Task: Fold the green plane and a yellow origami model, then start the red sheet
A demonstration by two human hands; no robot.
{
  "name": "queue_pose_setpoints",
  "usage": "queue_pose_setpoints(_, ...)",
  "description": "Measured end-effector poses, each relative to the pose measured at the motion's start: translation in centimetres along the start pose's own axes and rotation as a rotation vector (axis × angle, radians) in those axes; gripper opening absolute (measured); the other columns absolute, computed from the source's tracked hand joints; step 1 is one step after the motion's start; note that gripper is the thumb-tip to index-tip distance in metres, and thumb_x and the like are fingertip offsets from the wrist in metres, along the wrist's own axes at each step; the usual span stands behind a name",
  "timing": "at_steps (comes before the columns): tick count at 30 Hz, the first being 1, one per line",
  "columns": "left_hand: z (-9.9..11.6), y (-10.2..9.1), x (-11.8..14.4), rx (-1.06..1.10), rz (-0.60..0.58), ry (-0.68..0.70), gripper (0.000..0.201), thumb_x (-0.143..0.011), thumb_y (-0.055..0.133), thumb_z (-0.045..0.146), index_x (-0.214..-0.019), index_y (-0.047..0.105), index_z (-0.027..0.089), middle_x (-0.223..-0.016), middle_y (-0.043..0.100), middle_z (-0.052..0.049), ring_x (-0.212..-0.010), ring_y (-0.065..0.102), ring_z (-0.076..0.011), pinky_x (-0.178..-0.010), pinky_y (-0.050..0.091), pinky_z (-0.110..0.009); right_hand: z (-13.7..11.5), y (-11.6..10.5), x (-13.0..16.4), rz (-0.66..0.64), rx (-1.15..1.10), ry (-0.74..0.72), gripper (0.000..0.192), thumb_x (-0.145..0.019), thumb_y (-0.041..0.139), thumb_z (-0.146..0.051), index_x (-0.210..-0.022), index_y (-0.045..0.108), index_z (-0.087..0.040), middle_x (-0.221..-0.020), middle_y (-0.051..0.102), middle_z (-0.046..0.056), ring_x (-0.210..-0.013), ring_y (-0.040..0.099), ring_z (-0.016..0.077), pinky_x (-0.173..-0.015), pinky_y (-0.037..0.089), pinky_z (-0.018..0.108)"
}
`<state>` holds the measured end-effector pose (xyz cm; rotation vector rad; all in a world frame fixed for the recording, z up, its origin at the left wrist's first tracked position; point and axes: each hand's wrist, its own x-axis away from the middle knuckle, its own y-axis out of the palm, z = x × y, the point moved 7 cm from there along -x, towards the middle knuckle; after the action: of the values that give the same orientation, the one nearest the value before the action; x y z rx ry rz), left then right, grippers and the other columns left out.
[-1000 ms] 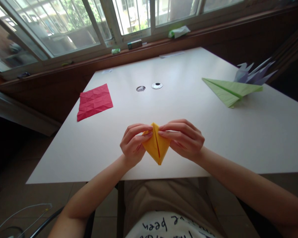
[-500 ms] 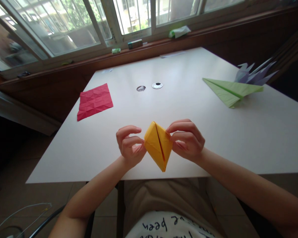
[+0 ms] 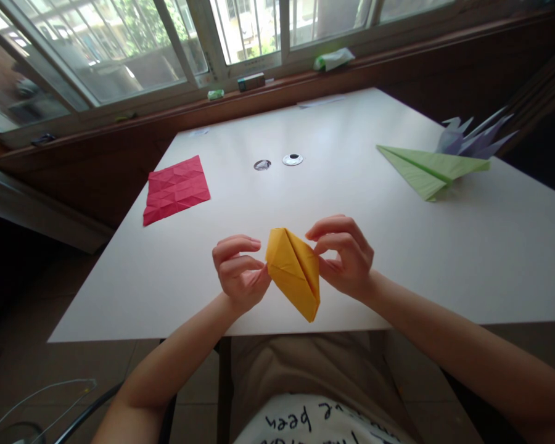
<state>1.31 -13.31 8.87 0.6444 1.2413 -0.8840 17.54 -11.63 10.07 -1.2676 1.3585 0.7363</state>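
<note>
Between my two hands is a piece of yellow folded paper (image 3: 290,265), kite-shaped, with a dark slit running down from its top corner. It is held up over the near part of the white table and tilted, its lower point leaning right. My left hand (image 3: 241,271) pinches its left corner between thumb and forefinger. On the other side, my right hand (image 3: 345,256) pinches the right edge with thumb and forefinger, the other fingers curled. Both thumbs are partly hidden.
On the white table (image 3: 240,209) lie a creased red paper square (image 3: 177,190) at left, a green paper plane (image 3: 432,169) and purple folded paper (image 3: 474,142) at right. Two round cable holes (image 3: 293,160) are in the tabletop. A small box (image 3: 251,82) sits on the windowsill.
The yellow folded paper has turned, its lower point swinging right and its left face showing more. My right hand has risen slightly and shifted left; my left hand has moved slightly left.
</note>
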Motion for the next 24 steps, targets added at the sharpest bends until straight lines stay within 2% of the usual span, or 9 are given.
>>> queue_pose_setpoints(5, 0.3, 0.1, -0.2, -0.025, -0.022, 0.024, 0.021, -0.076, 0.065, 0.028, -0.080, 0.045, 0.024, -0.080, 0.051, 0.002, -0.068, 0.054, -0.0120, -0.061, 0.050, -0.028, 0.7, 0.5, 0.1, -0.037, -0.047, 0.112, 0.019, -0.075, 0.059, -0.009, -0.076, 0.046, -0.022, -0.082, 0.058, 0.002, -0.071, 0.058, 0.0130, -0.059, 0.051, 0.026)
queue_pose_setpoints(9, 0.4, 0.2, -0.2, -0.030, -0.025, 0.065, 0.019, -0.076, 0.066, 0.025, -0.086, 0.050, 0.024, -0.081, 0.054, 0.001, -0.070, 0.054, -0.0123, -0.062, 0.050, -0.028, 0.7, 0.7, 0.1, -0.065, -0.067, 0.120, 0.020, -0.074, 0.062, -0.008, -0.079, 0.048, -0.021, -0.084, 0.059, 0.003, -0.074, 0.059, 0.0130, -0.061, 0.052, 0.027)
queue_pose_setpoints(13, 0.7, 0.4, -0.1, -0.046, -0.066, 0.118, 0.006, -0.080, 0.062, 0.022, -0.082, 0.056, 0.022, -0.081, 0.055, 0.000, -0.075, 0.056, -0.0127, -0.063, 0.049, -0.027, 0.7, 0.6, 0.0, -0.070, -0.054, 0.118, 0.016, -0.076, 0.060, -0.010, -0.082, 0.050, -0.021, -0.084, 0.060, 0.002, -0.075, 0.060, 0.0127, -0.062, 0.053, 0.027)
queue_pose_setpoints(18, 0.8, 0.4, -0.1, -0.057, -0.099, 0.112, 0.005, -0.080, 0.063, 0.022, -0.079, 0.058, 0.024, -0.081, 0.055, 0.000, -0.075, 0.056, -0.0128, -0.062, 0.049, -0.027, 0.7, 0.1, -0.1, -0.002, -0.012, 0.107, 0.014, -0.078, 0.058, -0.010, -0.080, 0.051, -0.023, -0.080, 0.061, 0.001, -0.072, 0.059, 0.0137, -0.060, 0.052, 0.028)
queue_pose_setpoints(24, 0.8, 0.4, 0.0, 0.005, -0.074, 0.129, 0.010, -0.077, 0.064, 0.018, -0.072, 0.057, 0.021, -0.082, 0.056, 0.000, -0.077, 0.056, -0.0130, -0.062, 0.048, -0.028, -0.1, -1.1, 0.0, 0.133, 0.092, -0.009, 0.015, -0.075, 0.060, -0.011, -0.078, 0.053, -0.024, -0.077, 0.060, 0.001, -0.071, 0.055, 0.0165, -0.057, 0.048, 0.032)
